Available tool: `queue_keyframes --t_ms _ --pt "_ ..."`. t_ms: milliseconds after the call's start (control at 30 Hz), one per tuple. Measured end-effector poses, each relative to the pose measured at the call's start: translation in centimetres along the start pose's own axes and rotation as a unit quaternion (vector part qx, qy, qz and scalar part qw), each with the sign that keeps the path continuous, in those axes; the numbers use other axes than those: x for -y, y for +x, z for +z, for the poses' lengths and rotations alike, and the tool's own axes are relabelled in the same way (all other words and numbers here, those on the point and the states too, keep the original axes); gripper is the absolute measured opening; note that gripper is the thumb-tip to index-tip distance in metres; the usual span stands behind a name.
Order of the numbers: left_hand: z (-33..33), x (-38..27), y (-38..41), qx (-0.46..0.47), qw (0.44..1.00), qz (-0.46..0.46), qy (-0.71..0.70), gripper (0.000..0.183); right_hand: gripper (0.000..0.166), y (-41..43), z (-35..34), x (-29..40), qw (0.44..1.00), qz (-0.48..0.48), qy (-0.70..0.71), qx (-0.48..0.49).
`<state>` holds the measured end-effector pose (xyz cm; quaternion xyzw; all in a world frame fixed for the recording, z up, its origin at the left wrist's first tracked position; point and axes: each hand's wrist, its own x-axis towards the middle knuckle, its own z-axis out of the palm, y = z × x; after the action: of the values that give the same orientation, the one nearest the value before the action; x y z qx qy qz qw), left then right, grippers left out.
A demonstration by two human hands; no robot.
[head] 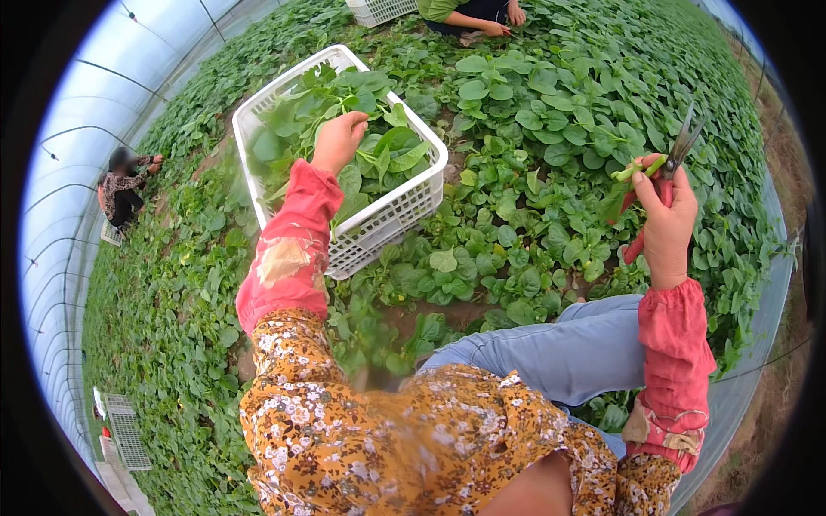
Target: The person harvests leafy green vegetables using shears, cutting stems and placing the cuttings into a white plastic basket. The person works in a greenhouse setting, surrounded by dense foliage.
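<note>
My left hand [338,142] is over a white plastic crate [381,213], its fingers bent among the cut leafy greens [277,145] heaped inside. The leaves hide whether those fingers grip any of them. Off to the right, my right hand [668,213] holds a pair of red-handled scissors [683,143], blades pointing up and slightly parted. Thumb and fingers of that hand also pinch a few thick green stems [629,171] with a leaf hanging below. Both forearms wear red sleeve covers.
Low leafy plants [503,238] surround the crate. A co-worker's hands [497,28] are among plants at the top, near another white crate [382,9]. A second person [122,187] crouches far left by the plastic tunnel wall [71,155]. A crate [128,431] lies lower left.
</note>
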<state>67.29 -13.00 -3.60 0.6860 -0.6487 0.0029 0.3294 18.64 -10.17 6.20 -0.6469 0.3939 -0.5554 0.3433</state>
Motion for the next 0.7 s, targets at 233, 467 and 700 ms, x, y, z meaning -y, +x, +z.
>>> queue_keyframes --t_ms 233,467,700 --pt "4.3 12.6 2.4 -0.06 0.987 -0.104 0.105 0.032 0.017 0.0 -1.3 0.2 0.999 0.029 0.026 -0.032" --pt "5.7 3.2 2.7 -0.064 0.988 -0.097 0.099 0.039 0.027 1.1 -6.3 0.6 0.989 0.12 0.067 -0.06" --pt "2.0 -6.9 -2.2 -0.11 0.985 0.127 -0.029 0.031 0.019 -6.6 -19.8 -4.1 0.863 0.323 0.209 -0.327"
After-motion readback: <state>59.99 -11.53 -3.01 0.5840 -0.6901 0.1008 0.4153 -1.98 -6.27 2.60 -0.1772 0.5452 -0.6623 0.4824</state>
